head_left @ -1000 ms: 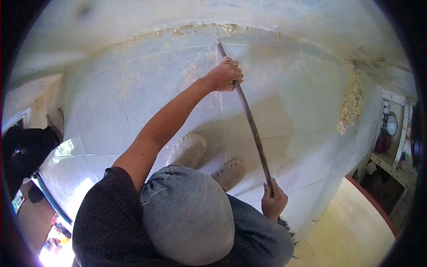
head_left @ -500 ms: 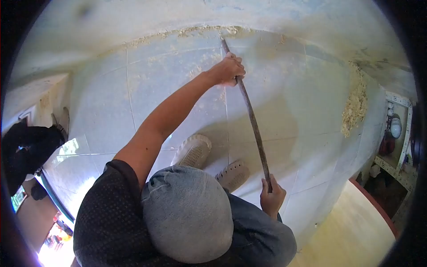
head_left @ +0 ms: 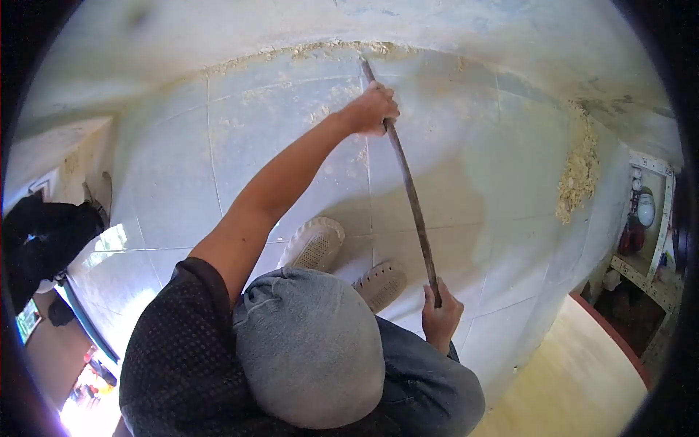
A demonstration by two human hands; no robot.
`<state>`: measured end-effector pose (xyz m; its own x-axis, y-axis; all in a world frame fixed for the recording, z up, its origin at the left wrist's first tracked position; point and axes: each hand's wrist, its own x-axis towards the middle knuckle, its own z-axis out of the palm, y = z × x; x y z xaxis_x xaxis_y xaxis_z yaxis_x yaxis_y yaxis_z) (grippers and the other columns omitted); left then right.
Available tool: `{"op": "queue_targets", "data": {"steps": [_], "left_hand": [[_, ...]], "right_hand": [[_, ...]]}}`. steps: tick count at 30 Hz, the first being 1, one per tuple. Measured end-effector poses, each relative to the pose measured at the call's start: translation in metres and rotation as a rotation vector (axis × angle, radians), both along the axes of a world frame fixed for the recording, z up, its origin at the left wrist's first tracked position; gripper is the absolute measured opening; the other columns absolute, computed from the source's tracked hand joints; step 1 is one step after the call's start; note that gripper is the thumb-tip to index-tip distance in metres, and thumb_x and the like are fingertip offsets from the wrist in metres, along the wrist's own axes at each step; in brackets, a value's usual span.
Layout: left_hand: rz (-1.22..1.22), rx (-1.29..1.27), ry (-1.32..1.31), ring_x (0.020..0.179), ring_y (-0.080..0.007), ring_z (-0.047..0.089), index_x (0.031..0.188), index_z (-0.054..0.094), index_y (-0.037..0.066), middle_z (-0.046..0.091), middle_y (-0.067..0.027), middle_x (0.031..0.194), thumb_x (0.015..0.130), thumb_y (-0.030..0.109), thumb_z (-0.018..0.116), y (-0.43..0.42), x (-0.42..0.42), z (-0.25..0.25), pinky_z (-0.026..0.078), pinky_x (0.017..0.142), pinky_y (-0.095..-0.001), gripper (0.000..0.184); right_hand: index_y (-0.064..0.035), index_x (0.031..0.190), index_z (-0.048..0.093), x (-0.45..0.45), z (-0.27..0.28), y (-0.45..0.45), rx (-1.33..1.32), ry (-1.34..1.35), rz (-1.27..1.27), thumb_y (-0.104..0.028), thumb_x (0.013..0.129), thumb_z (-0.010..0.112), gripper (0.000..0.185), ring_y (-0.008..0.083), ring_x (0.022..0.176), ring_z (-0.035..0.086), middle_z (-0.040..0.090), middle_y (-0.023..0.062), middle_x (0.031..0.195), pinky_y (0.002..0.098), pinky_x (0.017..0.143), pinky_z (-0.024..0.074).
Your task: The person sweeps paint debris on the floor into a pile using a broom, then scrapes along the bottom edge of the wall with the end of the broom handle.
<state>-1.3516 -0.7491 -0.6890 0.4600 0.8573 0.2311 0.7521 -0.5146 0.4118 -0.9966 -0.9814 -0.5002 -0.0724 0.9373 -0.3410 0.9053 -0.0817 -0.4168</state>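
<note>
A long dark rod (head_left: 413, 197) slants across the tiled floor (head_left: 284, 167). My left hand (head_left: 373, 111) is wrapped round its upper part, near the wall. Lower down, my right hand (head_left: 441, 313) grips the rod's other end by my knee. The far tip of the rod reaches the strip of pale flakes (head_left: 320, 49) along the foot of the wall (head_left: 277, 22). Whether the tip touches the wall is too small to tell.
A heap of yellowish flakes (head_left: 579, 171) lies at the right. Beyond it are shelves (head_left: 641, 273) with items. At the left is a person in dark clothes (head_left: 47, 237). My light perforated shoes (head_left: 315, 246) stand on the tiles. A curved red edge (head_left: 615, 339) is at lower right.
Over the last second both hands have stayed on the rod. My right hand and the rod's near end have moved slightly up and left. The view has shifted a little.
</note>
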Motion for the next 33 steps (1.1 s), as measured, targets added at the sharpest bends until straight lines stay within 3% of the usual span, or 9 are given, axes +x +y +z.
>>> {"op": "queue_targets", "data": {"steps": [4,8,11,16,18,23,27,33], "left_hand": [[-0.011,-0.086,0.056,0.088,-0.0202,0.055,0.070,0.065,0.015,0.062,0.0019,0.074,0.058,0.010,0.071,0.011,-0.008,0.008,0.037,0.087,-0.0393,0.014],[0.021,0.005,0.026,0.085,-0.0214,0.054,0.065,0.060,0.014,0.059,0.0009,0.070,0.058,0.010,0.071,-0.003,0.000,0.002,0.037,0.086,-0.0389,0.013],[0.005,0.018,-0.155,0.080,-0.0225,0.051,0.062,0.053,0.012,0.055,0.0006,0.067,0.061,0.009,0.069,-0.015,0.006,-0.004,0.036,0.086,-0.0390,0.017],[-0.013,0.009,-0.102,0.082,-0.0217,0.052,0.065,0.057,0.013,0.056,0.0008,0.068,0.060,0.006,0.067,0.009,-0.006,-0.004,0.037,0.084,-0.0403,0.013],[-0.019,0.005,-0.062,0.083,-0.0217,0.053,0.066,0.059,0.013,0.057,0.0009,0.070,0.060,0.006,0.067,0.018,-0.012,-0.002,0.037,0.085,-0.0407,0.013],[0.003,-0.036,-0.052,0.084,-0.0238,0.052,0.062,0.052,0.011,0.054,-0.0008,0.067,0.071,0.010,0.069,0.001,-0.001,0.002,0.037,0.086,-0.0407,0.019],[0.023,-0.016,-0.165,0.083,-0.0235,0.052,0.061,0.052,0.011,0.054,-0.0006,0.067,0.070,0.011,0.068,-0.011,0.006,-0.005,0.037,0.086,-0.0399,0.018],[-0.024,-0.007,0.008,0.085,-0.0232,0.054,0.063,0.056,0.011,0.054,-0.0005,0.067,0.060,0.009,0.069,-0.009,0.002,0.014,0.040,0.083,-0.0388,0.013]], "right_hand": [[0.0011,0.109,0.070,-0.002,-0.005,0.007,0.127,0.033,0.079,-0.017,0.087,0.071,0.028,0.0350,0.059,0.065,0.063,0.0218,0.068,0.0395,0.055,0.0469],[-0.0008,0.108,0.070,0.000,0.006,0.000,0.010,0.012,0.034,-0.018,0.088,0.071,0.026,0.0355,0.059,0.064,0.063,0.0214,0.068,0.0405,0.055,0.0473],[-0.0014,0.108,0.070,0.001,0.011,-0.002,-0.039,0.003,-0.004,-0.018,0.087,0.071,0.026,0.0355,0.060,0.065,0.063,0.0212,0.068,0.0411,0.056,0.0479],[-0.0008,0.109,0.070,-0.001,0.003,0.009,0.025,0.023,-0.010,-0.017,0.087,0.071,0.028,0.0356,0.060,0.065,0.063,0.0216,0.068,0.0403,0.057,0.0485],[-0.0003,0.111,0.069,-0.004,-0.002,0.011,0.039,0.023,-0.001,-0.020,0.087,0.072,0.031,0.0299,0.057,0.061,0.062,0.0203,0.067,0.0378,0.059,0.0472],[-0.0019,0.112,0.069,0.000,0.004,0.002,-0.024,0.032,-0.046,-0.021,0.087,0.072,0.031,0.0325,0.061,0.063,0.063,0.0205,0.070,0.0405,0.063,0.0481],[-0.0033,0.107,0.071,0.004,0.012,0.001,-0.064,0.013,-0.053,-0.021,0.086,0.073,0.028,0.0353,0.063,0.065,0.065,0.0204,0.072,0.0413,0.060,0.0486],[-0.0045,0.108,0.069,0.026,-0.020,-0.007,-0.009,-0.026,0.081,-0.031,0.091,0.065,0.031,0.0339,0.069,0.062,0.064,0.0170,0.072,0.0428,0.065,0.0460]]}}
